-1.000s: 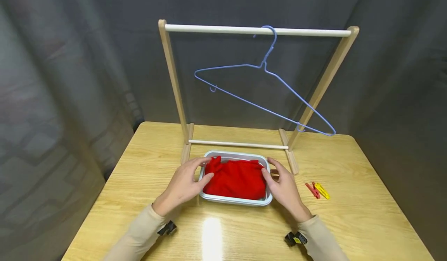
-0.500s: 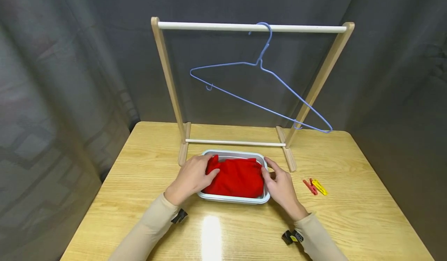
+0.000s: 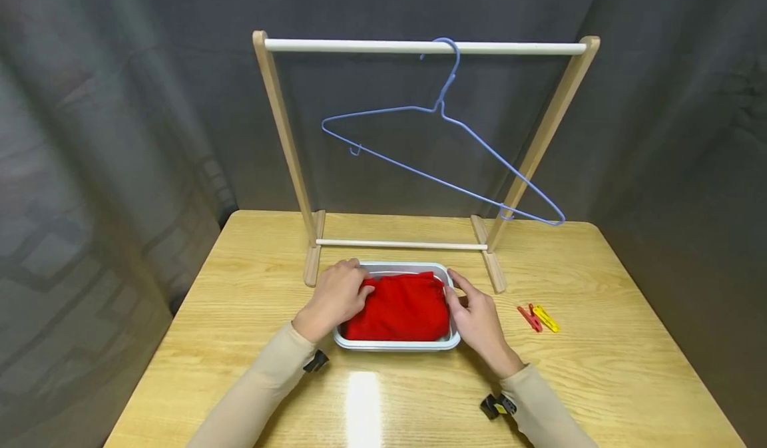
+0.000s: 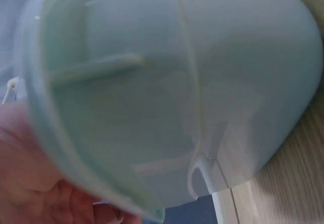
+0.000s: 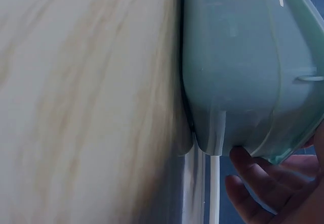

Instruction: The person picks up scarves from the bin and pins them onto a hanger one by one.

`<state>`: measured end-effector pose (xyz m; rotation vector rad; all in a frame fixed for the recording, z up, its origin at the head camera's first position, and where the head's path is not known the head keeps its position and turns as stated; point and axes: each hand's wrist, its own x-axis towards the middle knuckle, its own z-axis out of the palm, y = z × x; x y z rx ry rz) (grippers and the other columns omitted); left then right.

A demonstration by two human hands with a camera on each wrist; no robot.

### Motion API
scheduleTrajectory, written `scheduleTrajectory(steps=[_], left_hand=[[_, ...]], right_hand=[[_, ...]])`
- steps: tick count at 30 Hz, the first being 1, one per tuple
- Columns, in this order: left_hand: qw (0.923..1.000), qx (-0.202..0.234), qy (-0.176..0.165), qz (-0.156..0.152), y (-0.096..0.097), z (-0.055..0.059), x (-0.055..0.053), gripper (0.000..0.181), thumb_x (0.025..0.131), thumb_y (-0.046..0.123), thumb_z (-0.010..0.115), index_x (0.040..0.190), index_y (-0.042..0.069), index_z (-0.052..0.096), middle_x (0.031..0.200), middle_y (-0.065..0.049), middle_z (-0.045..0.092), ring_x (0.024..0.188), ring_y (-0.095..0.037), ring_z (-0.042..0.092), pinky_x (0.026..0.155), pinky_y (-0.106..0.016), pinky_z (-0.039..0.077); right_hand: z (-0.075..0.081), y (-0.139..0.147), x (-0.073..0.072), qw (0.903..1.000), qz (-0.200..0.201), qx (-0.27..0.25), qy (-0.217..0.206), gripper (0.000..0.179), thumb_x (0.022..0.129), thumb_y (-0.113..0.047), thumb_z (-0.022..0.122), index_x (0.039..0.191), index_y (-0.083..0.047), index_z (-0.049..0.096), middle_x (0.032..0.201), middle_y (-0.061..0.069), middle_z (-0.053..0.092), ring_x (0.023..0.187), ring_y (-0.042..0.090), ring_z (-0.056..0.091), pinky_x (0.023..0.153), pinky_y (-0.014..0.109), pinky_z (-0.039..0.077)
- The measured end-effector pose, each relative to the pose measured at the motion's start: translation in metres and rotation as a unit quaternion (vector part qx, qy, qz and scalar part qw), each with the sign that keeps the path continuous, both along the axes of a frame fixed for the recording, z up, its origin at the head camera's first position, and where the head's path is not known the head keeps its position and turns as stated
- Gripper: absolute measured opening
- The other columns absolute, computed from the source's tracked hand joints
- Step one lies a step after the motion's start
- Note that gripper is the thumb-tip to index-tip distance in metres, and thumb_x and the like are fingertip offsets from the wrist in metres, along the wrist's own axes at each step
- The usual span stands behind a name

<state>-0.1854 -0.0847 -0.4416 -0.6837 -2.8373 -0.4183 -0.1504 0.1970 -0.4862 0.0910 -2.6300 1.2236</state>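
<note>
A folded red cloth garment (image 3: pixel 401 311) lies in a pale blue-green plastic tub (image 3: pixel 395 346) on the table. Over the tub's left end is my left hand (image 3: pixel 334 297), its fingers reaching inside and thumb bent, pinching the cloth at its left edge; the fingertips are hidden. My right hand (image 3: pixel 479 321) holds the tub's right end, thumb at the rim and fingers along the outer wall. Those fingers show against the tub wall (image 5: pixel 233 72) in the right wrist view. The left wrist view shows the tub's outer side (image 4: pixel 152 102) with part of the left hand (image 4: pixel 30 168) at its rim.
Behind the tub stands a wooden rack (image 3: pixel 280 122) with a white top bar (image 3: pixel 353 46). A blue hanger (image 3: pixel 413 168) hangs tilted from that bar. To the right of the tub, a red clothespin (image 3: pixel 530 318) and a yellow clothespin (image 3: pixel 546 319) lie on the table (image 3: pixel 599 368).
My left hand has moved from the tub's left rim rightward and further in over the cloth, its fingers now curled into it. The right hand has stayed at the tub's right end.
</note>
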Motion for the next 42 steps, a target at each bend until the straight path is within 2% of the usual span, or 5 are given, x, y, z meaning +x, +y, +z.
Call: scheduleTrajectory(steps=[9,17,24,34,42], left_hand=[[0.9879,0.142,-0.011,-0.061,-0.018,0.032,0.019,0.011,0.1,0.02,0.075,0.105,0.009,0.076,0.099,-0.001,0.074,0.083,-0.016,0.067,0.075,-0.034,0.057],[0.9396,0.291,-0.055,-0.171,-0.036,0.061,0.033,0.014,0.098,0.008,0.075,0.11,0.017,0.075,0.103,0.006,0.074,0.091,-0.008,0.065,0.083,-0.028,0.056],[0.9004,0.359,-0.103,-0.224,-0.07,0.062,0.033,0.023,0.095,-0.006,0.072,0.102,0.015,0.073,0.098,0.001,0.072,0.092,-0.013,0.065,0.085,-0.031,0.052],[0.9694,0.146,-0.18,-0.081,-0.077,0.052,0.029,0.024,0.103,0.012,0.066,0.125,0.013,0.075,0.122,-0.001,0.074,0.109,-0.022,0.066,0.095,-0.044,0.056],[0.9922,0.024,-0.122,-0.001,-0.056,0.064,0.03,0.045,0.102,0.029,0.071,0.133,-0.003,0.067,0.133,-0.019,0.068,0.123,-0.039,0.065,0.11,-0.052,0.052]], right_hand=[[0.0,0.003,0.0,0.9997,-0.011,0.013,0.019,0.041,0.104,-0.017,0.065,0.143,-0.006,0.067,0.121,0.016,0.079,0.08,0.021,0.079,0.066,0.025,0.056],[0.003,0.004,0.001,0.9988,-0.034,0.018,0.03,0.039,0.102,-0.014,0.065,0.14,-0.005,0.069,0.124,0.017,0.078,0.08,0.024,0.08,0.065,0.026,0.056],[0.0,-0.001,-0.002,0.9992,-0.027,0.015,0.026,0.039,0.102,-0.014,0.065,0.141,-0.006,0.069,0.125,0.016,0.078,0.07,0.012,0.075,0.061,0.024,0.052],[0.001,-0.001,-0.001,0.9992,-0.023,0.013,0.031,0.039,0.102,-0.014,0.065,0.14,-0.004,0.069,0.125,0.017,0.077,0.067,0.008,0.071,0.059,0.023,0.051],[-0.003,-0.003,0.0,0.9992,-0.022,0.014,0.032,0.04,0.101,-0.013,0.066,0.14,-0.004,0.068,0.125,0.016,0.077,0.075,0.018,0.078,0.064,0.024,0.055]])
